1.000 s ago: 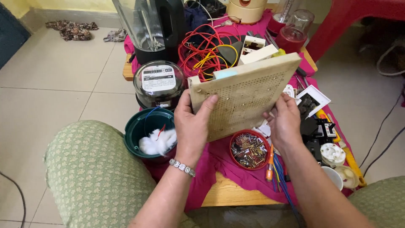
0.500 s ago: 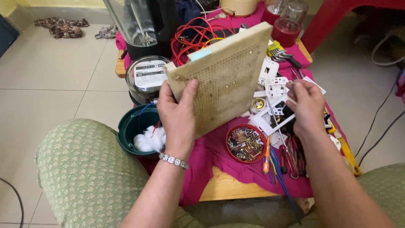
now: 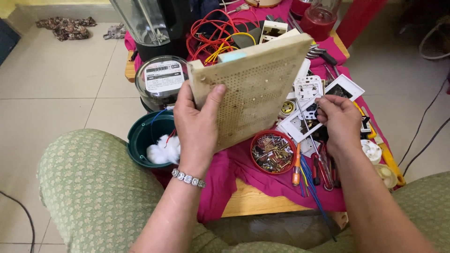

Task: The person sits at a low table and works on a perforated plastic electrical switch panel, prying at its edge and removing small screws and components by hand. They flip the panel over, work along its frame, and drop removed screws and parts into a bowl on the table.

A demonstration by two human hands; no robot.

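Over a cluttered pink-draped surface (image 3: 234, 173), our left hand (image 3: 199, 124) clamps the perforated board (image 3: 253, 89) upright while our right hand (image 3: 340, 122) pinches a thin tool (image 3: 307, 124) beside it, seemingly mid-assembly; next needs careful aiming.

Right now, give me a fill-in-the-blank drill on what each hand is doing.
1. The left hand grips a perforated ____ by its edge.
2. The right hand rests among white switch plates on the ____ cloth.
3. The round red dish of small metal parts sits just ____ the raised board.
4. White fluff lies in the green ____.

Missing words: board; pink; below; bowl
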